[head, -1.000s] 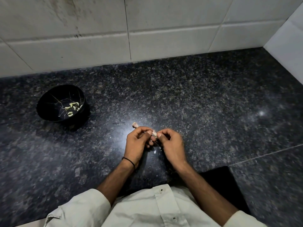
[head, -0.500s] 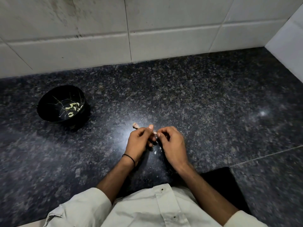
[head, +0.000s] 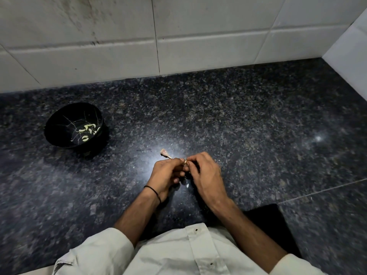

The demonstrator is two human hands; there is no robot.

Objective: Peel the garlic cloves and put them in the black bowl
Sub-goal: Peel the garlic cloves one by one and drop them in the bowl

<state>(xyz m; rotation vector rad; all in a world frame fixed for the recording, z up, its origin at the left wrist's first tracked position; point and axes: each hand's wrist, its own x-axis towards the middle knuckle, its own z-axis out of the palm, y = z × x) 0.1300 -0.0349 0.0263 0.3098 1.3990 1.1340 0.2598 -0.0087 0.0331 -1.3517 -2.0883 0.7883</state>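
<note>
Left hand (head: 166, 173) and right hand (head: 206, 173) both pinch a garlic clove (head: 185, 162), probably half-skinned. Best peel with thumbnail, then drop into black bowl (head: 57, 124) at ten o'clock.

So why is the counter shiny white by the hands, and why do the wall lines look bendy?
Head view: the counter likely mirrors a light, as glare beside the left hand, which pinches the garlic clove with the right hand; head view: the wide-angle lens bows the lines of the tile wall.
</note>
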